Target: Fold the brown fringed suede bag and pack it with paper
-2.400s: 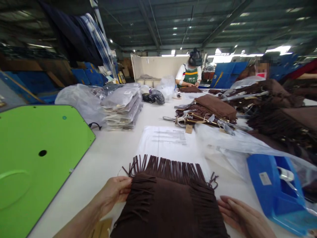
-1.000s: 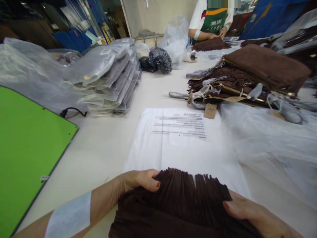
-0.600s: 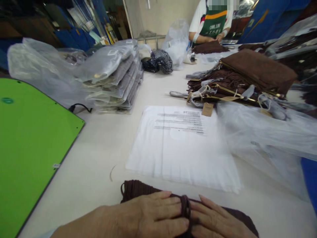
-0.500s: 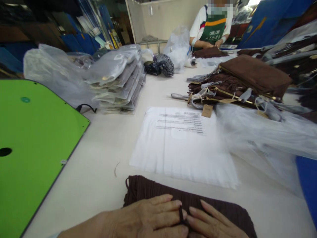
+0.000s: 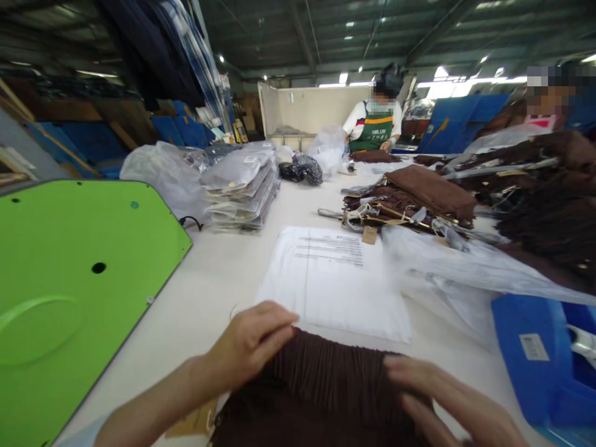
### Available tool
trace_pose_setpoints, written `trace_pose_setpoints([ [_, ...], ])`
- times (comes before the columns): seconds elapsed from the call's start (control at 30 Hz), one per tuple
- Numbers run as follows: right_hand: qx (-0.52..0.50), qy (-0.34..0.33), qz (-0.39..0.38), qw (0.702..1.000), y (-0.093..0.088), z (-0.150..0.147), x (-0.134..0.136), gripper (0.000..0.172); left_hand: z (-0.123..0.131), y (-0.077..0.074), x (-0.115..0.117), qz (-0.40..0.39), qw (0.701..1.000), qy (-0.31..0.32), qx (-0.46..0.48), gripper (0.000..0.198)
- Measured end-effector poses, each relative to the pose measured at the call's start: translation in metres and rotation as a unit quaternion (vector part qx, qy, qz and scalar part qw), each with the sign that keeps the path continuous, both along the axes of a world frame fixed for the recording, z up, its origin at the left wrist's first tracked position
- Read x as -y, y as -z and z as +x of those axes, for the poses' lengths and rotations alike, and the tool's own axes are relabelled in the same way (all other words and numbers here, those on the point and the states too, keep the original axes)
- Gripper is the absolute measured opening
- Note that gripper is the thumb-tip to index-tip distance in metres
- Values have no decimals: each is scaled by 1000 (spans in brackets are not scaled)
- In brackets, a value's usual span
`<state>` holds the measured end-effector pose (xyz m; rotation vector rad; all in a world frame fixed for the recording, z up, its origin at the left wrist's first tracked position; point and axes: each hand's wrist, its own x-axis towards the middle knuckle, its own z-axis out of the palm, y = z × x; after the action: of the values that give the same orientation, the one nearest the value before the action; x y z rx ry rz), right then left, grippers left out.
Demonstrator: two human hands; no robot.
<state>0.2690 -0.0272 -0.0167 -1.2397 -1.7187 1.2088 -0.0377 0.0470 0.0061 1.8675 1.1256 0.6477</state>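
Left hand (image 5: pixel 251 341) and right hand (image 5: pixel 442 403) on brown cloth (image 5: pixel 326 379), just this side of sheet (image 5: pixel 333 279).
Green board (image 5: pixel 69 292) lay well left of sheet. Left fingers curled, pinched cloth's left edge. Right fingers stretched over cloth's right corner, blurred; grip not discernible. Blue box (image 5: pixel 535 354) right of sheet.

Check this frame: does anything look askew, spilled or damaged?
Nothing damaged or spilled. The stack of clear-bagged grey packs leans, its layers fanned out unevenly, and a crumpled clear plastic sheet sprawls up to the blue plastic box.
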Motion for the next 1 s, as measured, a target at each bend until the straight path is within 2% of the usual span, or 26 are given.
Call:
trace_pose_setpoints([
  [0.03, 76, 55, 27, 995, -3, -3, -15, 28, 0, 4, -18, 45, 997, -28, -57, 28],
  [0.07, 151, 89, 47, 983, -3, -6, -32, 27, 1, 10, -36, 66, 991, -27, -114, 27],
  [0.13, 257, 65, 73, 961, 5, -11, -66, 28, 5, 27, -65, 77, 986, -13, -146, 26],
  [0.23, 301, 56, 63, 950, 24, -16, -103, 28, 9, 50, -88, 79, 982, 2, -174, 33],
  [0.33, 329, 64, 42, 941, 39, -16, -120, 32, 8, 63, -94, 79, 978, 3, -190, 31],
  [0.43, 352, 62, 21, 934, 44, -15, -126, 30, 5, 68, -97, 77, 978, 10, -193, 23],
  [0.53, 371, 49, 5, 927, 42, -15, -128, 23, 6, 70, -101, 76, 979, 15, -189, 13],
  [0.67, 386, 40, 6, 922, 38, -17, -128, 23, 8, 70, -102, 75, 980, 11, -182, 8],
  [0.77, 387, 36, 23, 921, 36, -17, -126, 21, 5, 65, -99, 73, 981, 24, -176, 9],
  [0.9, 366, 38, 60, 928, 34, -14, -117, 17, -1, 55, -91, 63, 982, 47, -172, 21],
  [1.0, 359, 94, 96, 924, 27, -4, -104, 8, -5, 54, -87, 66, 983, 51, -161, 23],
])
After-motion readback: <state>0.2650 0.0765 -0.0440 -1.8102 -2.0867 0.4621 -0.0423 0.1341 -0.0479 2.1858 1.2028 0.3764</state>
